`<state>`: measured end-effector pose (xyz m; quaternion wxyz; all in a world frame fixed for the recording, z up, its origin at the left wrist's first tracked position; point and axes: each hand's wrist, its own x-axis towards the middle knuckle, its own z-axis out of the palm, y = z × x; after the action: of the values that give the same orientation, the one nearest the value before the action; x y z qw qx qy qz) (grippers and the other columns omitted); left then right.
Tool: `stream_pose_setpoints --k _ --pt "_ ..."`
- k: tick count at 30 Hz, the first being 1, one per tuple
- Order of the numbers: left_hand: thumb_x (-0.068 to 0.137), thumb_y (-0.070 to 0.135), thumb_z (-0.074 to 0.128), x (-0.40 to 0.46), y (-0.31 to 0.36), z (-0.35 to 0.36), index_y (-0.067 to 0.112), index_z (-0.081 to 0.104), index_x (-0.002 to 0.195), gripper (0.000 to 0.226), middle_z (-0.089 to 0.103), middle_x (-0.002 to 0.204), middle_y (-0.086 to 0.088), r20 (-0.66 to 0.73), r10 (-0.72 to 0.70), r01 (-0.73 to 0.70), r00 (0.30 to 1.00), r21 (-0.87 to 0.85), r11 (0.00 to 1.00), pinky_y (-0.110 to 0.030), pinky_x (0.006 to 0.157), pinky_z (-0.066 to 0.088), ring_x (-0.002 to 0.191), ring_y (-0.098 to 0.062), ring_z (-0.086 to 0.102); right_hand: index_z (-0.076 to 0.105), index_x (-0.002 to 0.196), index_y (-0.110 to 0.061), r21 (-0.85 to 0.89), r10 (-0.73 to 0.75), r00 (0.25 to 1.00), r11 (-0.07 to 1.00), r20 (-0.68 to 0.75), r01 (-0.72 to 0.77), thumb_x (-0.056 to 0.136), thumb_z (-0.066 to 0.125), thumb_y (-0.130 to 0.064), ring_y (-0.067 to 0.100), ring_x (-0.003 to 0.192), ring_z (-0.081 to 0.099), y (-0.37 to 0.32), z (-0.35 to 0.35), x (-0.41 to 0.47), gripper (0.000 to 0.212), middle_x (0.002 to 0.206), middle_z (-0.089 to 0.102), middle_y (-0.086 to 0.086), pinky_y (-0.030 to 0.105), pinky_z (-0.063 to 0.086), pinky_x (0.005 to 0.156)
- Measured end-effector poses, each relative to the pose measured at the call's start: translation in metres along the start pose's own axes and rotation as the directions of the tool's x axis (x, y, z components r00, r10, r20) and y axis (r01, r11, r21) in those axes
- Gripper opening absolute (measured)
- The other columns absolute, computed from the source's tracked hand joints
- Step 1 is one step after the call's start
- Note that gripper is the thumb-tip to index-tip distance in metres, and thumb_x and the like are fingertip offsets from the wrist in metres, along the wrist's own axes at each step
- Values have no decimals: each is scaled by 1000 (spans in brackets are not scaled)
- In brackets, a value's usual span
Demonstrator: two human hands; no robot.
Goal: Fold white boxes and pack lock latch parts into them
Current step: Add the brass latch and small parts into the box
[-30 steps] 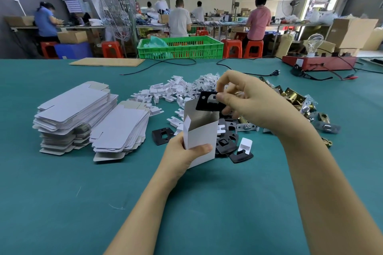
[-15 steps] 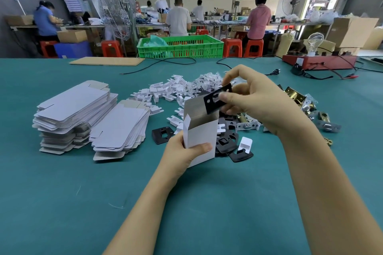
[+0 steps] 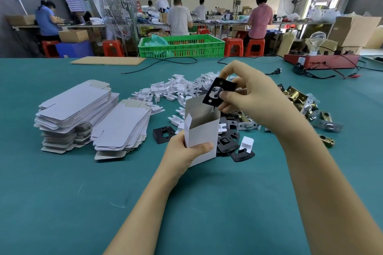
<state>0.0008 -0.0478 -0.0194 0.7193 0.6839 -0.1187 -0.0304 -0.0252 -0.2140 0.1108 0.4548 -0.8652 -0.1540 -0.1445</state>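
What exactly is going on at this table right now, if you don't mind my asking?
A person is packing lock parts into small white boxes. The left hand grips an upright, open-topped white box, while the right hand pinches a black plate tilted just above the opening, not yet inside. Stacks of flat box blanks lie to the left, with white plastic clips, more black plates and metal latch parts scattered on the green table.
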Motion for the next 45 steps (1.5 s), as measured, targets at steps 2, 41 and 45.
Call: stream_pose_setpoints --k 2,41,45 --pt "62 24 81 0 0 0 44 74 84 31 76 91 11 -1 0 0 1000 2 1000 -16 66 53 82 -5 70 45 90 -17 -97 -32 999 995 19 34 89 61 2 15 62 70 -1 -1 -1 25 82 68 12 32 59 64" --pt "66 11 88 6 -7 -6 17 71 98 37 77 92 3 -213 -56 19 975 -171 985 -22 65 56 83 -13 73 66 81 -19 -228 332 900 888 -283 -399 88 66 -19 24 81 69 83 -46 -3 7 77 72 8 41 56 81" --pt "75 9 83 5 -8 -3 22 71 91 24 77 86 9 -179 -41 24 983 -93 995 -17 61 54 77 -7 72 62 81 -24 -184 345 888 894 -303 -409 89 63 -20 26 84 68 97 -38 0 9 86 71 7 46 56 83"
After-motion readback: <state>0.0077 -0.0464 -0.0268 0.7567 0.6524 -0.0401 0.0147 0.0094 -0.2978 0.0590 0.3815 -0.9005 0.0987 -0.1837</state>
